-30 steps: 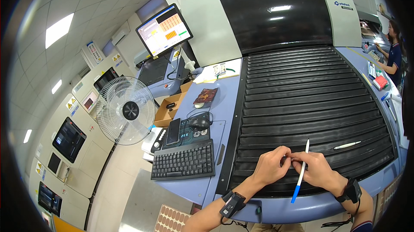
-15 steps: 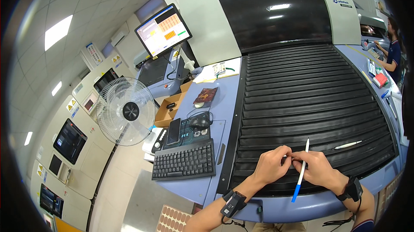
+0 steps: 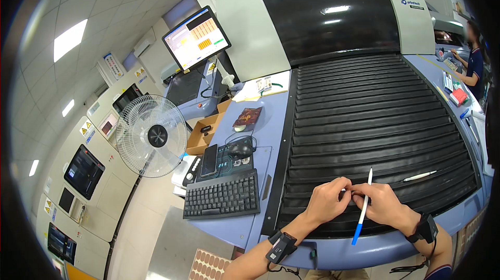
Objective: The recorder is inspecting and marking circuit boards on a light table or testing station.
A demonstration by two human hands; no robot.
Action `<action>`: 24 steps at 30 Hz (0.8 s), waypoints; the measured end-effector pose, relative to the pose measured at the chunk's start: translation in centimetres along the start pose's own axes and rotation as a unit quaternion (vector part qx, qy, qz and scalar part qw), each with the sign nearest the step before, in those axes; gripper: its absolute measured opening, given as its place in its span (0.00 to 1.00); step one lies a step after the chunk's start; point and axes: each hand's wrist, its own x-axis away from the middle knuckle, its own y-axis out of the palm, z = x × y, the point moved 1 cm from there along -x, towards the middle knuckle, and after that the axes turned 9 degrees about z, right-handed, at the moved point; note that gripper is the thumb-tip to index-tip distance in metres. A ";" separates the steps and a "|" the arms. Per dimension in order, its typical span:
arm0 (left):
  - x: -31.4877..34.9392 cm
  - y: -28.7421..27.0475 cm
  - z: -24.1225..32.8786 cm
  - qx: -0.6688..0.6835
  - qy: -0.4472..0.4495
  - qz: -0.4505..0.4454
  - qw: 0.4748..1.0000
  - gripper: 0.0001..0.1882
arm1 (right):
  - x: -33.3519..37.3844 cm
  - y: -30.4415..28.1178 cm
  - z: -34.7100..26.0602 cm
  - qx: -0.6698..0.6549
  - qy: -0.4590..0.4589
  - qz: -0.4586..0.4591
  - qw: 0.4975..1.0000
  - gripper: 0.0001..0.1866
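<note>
My left hand (image 3: 329,199) and my right hand (image 3: 384,203) meet fingertip to fingertip over the near part of a black ribbed bellows cover (image 3: 364,124). A white pen with a blue end (image 3: 360,225) is held in my right hand, its thin tip pointing away and its blue end toward me. My left fingers are curled closed; a small whitish bit shows at them, too small to name. A second white pen (image 3: 420,176) lies on the ribs to the right of my right hand. Both wrists carry black strapped devices.
A black keyboard (image 3: 222,194), a mouse (image 3: 240,147) and a phone (image 3: 209,160) are on the blue ledge at left. Farther left stands a fan (image 3: 151,135), with a lit monitor (image 3: 197,37) behind. At far right a person (image 3: 473,64) works near a red item (image 3: 459,97).
</note>
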 end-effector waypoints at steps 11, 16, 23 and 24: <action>0.0 -0.1 0.4 0.004 -0.012 -0.011 1.000 0.07 | 0.2 -0.1 0.0 -0.007 -0.005 0.001 1.000 0.14; -0.1 -0.1 -0.1 0.003 -0.007 -0.004 1.000 0.06 | -0.2 0.0 -0.1 -0.005 -0.005 -0.005 1.000 0.13; 0.0 -0.1 -0.1 -0.002 -0.006 -0.009 1.000 0.06 | 0.1 0.1 0.2 -0.004 0.003 -0.008 1.000 0.13; 0.0 -0.1 0.0 -0.001 -0.008 -0.011 1.000 0.06 | 0.2 0.2 0.2 -0.003 0.003 -0.006 1.000 0.13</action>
